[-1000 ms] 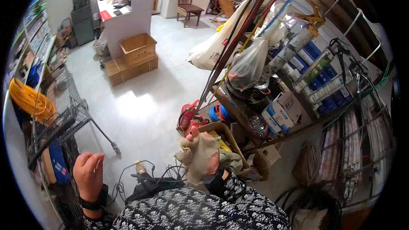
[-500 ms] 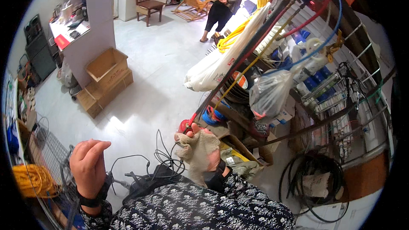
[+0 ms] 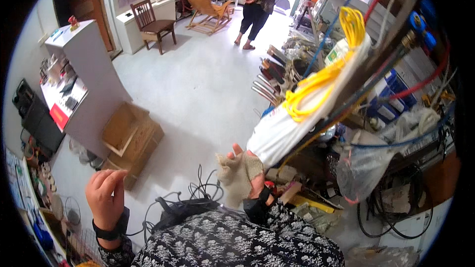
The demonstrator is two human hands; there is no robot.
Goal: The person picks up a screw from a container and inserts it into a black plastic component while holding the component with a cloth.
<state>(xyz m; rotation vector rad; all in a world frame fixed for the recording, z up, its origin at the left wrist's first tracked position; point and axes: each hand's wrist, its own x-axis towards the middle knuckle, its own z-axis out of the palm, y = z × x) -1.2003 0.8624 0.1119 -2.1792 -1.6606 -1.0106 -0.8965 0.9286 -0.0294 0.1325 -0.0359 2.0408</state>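
Note:
My right hand (image 3: 256, 184) is closed on a beige rag (image 3: 236, 174), which covers most of its palm. The thumb and a fingertip stick out above the cloth. Just beyond it is the lower end of a long white plastic bag (image 3: 282, 136), with a coil of yellow cord (image 3: 316, 91) lying along it; I cannot tell whether the fingers touch the bag. Off to the left, my left hand (image 3: 105, 199) is raised with loosely curled fingers held together, and nothing shows in it. Thin black cables (image 3: 205, 188) lie on the floor between my hands.
Red hoses (image 3: 420, 86) and a clear plastic bag (image 3: 363, 170) hang at the right before crowded shelves. Cardboard boxes (image 3: 143, 143) stand by a white counter (image 3: 96, 64) on the left. Farther off are a wooden chair (image 3: 151, 20), a rocking chair (image 3: 208, 10) and a person (image 3: 257, 0).
My view has turned, shifting the hoses and hanging bags to the right. The rag hand no longer touches the red round thing and dark hose it was at. My left hand stays raised.

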